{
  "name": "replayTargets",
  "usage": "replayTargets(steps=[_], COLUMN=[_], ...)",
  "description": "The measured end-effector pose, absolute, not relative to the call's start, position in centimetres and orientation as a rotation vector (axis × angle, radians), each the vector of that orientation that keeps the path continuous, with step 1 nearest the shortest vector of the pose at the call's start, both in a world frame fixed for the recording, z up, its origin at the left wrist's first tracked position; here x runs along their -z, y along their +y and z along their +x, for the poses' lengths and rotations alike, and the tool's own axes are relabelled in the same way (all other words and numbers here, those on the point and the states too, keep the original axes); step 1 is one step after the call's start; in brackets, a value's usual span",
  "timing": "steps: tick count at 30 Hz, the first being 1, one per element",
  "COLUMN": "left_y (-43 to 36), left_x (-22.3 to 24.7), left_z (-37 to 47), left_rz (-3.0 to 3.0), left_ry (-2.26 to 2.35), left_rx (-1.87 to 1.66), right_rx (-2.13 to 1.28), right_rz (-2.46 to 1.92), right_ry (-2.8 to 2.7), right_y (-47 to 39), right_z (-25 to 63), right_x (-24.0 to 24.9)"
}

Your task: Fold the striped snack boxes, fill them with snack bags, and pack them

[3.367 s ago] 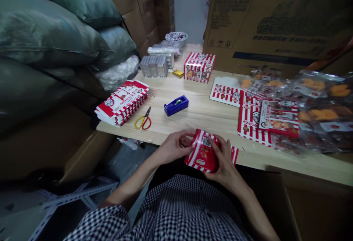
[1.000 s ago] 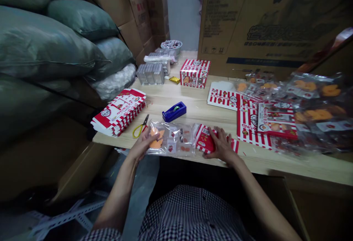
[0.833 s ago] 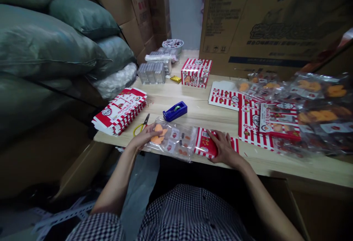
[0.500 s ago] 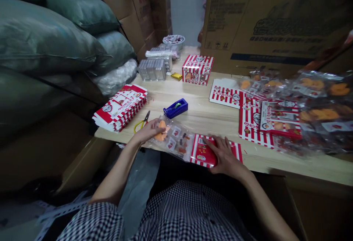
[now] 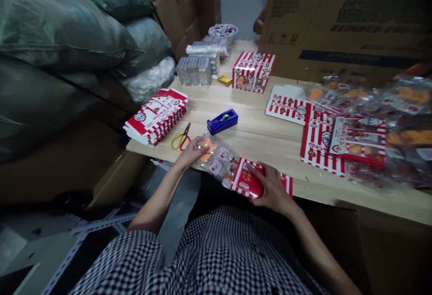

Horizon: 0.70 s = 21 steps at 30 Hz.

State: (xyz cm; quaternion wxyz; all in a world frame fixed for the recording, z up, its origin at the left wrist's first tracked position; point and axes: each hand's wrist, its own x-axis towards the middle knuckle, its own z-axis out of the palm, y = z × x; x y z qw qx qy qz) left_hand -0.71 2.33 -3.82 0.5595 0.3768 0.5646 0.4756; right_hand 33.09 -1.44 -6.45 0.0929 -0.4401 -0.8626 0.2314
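Note:
My left hand [image 5: 191, 152] pinches the left end of a clear plastic bag [image 5: 216, 167] near the table's front edge. Orange pieces, small white packets and brown bits show through the plastic. The bag's right end disappears at the left end of a flattened red-and-white striped box [image 5: 243, 179]; whether it is inside or beneath I cannot tell. Around that box my right hand [image 5: 272, 186] is closed, thumb on the near side and fingers over the top. Yellow-and-red scissors [image 5: 182, 138] lie just beyond my left hand, beside a blue tape dispenser [image 5: 222, 121].
Stacked flat cartons [image 5: 155, 117] stand at the table's left. An assembled striped box [image 5: 254, 72], clear plastic cases [image 5: 194, 71] and a filled bowl [image 5: 223, 32] are at the back. Filled bags [image 5: 405, 137] and striped boxes [image 5: 326, 140] cover the right side. Part of another person's arm [image 5: 259, 24] shows behind.
The striped box has shifted left over the bag, so less of the bag shows. My right hand's fingers have curled in from lying spread. The camera view has also shifted.

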Motion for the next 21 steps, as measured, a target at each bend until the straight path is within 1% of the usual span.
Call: replayTargets(steps=[8, 16, 21], left_y=[1.5, 1.0, 0.3], left_x=[5.6, 6.7, 7.5], left_z=[-1.1, -0.7, 1.2], left_rz=[0.812, 0.759, 0.78], left_ry=[1.392, 1.409, 1.429], left_rx=[-1.194, -1.211, -1.217], right_rx=[-0.616, -0.709, -0.646], right_rz=[-1.3, -1.24, -1.276], right_ry=[-2.596, -2.631, -2.591], right_y=[-1.7, -0.6, -0.6], right_z=[32.5, 33.8, 33.3], right_x=[7.0, 7.2, 7.2])
